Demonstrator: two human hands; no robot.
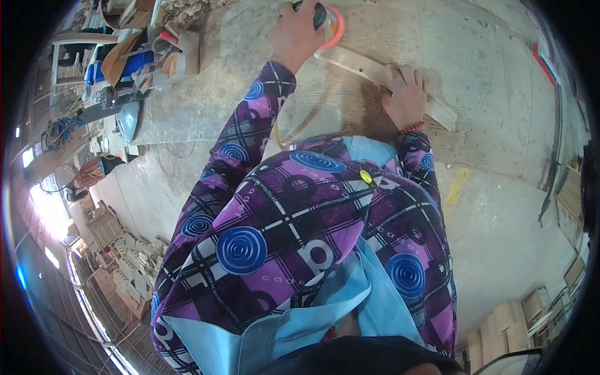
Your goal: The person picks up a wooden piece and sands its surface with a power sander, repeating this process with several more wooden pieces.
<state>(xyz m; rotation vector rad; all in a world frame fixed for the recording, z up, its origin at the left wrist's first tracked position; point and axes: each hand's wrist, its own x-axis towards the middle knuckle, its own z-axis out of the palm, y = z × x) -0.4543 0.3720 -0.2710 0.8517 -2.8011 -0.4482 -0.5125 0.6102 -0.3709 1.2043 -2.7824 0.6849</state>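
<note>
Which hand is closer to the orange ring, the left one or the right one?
The left hand: it holds the black tool right beside the orange ring. The right hand is farther away, on the wooden strip.

We read small pale letters, "cade", on the patterned shirt point(294, 231). Near them we see 1 large white "a".

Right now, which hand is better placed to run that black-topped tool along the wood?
Probably the left hand: it holds the black-topped tool, while the right hand rests on the wooden strip.
</note>
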